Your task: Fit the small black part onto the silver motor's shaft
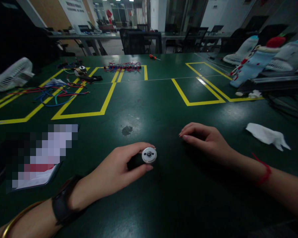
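My left hand grips a small electric motor between thumb and fingers, just over the green tabletop. The motor's round silver end faces up toward me, with a small shaft at its middle and two dark holes beside it. The motor's body below is mostly hidden. To the right, apart from the motor, my right hand rests low at the table with fingers curled and the thumb close to the fingertips. Nothing shows between them.
A blurred-out phone-like object lies at left. Farther off are loose coloured wires, a wired assembly, a screwdriver and a white fan. At right are a crumpled tissue and a blue plush toy. Yellow tape marks the green table.
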Action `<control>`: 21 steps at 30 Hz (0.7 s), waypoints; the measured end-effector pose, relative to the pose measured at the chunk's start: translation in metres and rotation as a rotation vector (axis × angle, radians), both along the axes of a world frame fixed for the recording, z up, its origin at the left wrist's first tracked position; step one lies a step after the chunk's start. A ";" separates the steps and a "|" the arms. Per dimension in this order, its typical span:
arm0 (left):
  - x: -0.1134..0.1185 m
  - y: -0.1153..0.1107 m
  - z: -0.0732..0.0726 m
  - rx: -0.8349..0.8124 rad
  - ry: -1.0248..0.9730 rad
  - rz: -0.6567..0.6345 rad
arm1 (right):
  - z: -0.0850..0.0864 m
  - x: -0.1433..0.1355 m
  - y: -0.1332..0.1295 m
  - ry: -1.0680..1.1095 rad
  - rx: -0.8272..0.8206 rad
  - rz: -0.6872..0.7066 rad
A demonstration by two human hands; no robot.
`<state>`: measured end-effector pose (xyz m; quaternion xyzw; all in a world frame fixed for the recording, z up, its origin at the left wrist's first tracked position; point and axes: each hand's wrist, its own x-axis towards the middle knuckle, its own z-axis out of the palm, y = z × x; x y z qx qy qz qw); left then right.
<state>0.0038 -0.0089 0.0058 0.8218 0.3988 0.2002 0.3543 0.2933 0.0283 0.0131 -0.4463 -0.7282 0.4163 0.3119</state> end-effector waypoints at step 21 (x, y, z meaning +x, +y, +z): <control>0.000 0.001 0.000 0.013 0.013 0.004 | -0.003 0.002 -0.002 0.079 -0.145 -0.081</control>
